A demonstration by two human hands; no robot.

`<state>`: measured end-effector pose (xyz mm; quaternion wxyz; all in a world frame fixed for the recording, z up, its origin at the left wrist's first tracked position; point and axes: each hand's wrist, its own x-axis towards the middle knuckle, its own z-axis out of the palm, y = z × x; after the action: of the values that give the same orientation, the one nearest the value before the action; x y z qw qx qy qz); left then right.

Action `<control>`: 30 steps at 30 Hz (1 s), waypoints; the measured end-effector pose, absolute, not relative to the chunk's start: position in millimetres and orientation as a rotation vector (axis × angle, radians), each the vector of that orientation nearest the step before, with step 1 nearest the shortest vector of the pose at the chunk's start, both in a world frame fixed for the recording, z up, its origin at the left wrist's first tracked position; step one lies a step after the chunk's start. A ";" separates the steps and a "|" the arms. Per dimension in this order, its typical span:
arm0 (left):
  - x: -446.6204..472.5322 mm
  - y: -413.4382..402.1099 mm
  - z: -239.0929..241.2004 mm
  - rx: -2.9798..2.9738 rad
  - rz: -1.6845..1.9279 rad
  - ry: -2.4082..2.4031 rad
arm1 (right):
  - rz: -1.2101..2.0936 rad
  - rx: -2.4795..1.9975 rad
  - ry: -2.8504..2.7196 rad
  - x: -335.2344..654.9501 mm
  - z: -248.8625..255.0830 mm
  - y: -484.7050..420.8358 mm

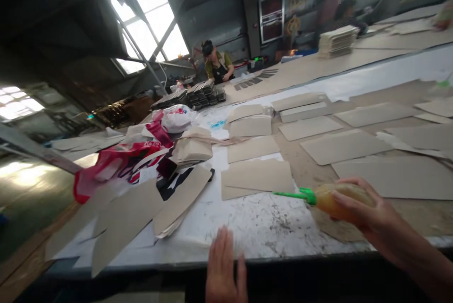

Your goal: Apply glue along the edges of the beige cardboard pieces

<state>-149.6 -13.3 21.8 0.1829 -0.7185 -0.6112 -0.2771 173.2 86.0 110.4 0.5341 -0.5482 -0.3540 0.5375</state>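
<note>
In the head view, my right hand (368,208) is wrapped round a squeeze bottle (339,199) of amber liquid. The bottle lies nearly level, and its green nozzle (293,195) points left over the table. My left hand (225,265) is at the table's front edge, fingers stretched out and holding nothing. Between the hands is a stained white patch of the table (272,227). Just beyond it lies a grey-beige cardboard piece (258,175), with another partly under it.
More cardboard pieces (347,146) cover the right side. At left are a stack of cut pieces (193,147), long loose sheets (127,218) and a red plastic bag (102,171). A person (218,64) works at the far end near dark stacks (205,94).
</note>
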 end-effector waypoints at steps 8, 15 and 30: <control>-87.7 147.5 20.1 -2.218 -0.637 -1.676 | 1.167 -1.360 -0.758 192.5 109.8 67.1; -65.6 55.3 -6.1 -2.105 -0.671 -1.801 | 1.153 -1.378 -0.678 199.9 99.8 65.9; -32.6 -10.3 7.6 -2.162 -0.887 -1.907 | 0.847 -1.398 -1.660 118.0 112.8 77.4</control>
<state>-32.6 -10.3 7.6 0.0626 -0.7153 -0.6310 -0.2936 118.0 77.4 112.8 0.3949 -0.5511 -0.6547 0.3341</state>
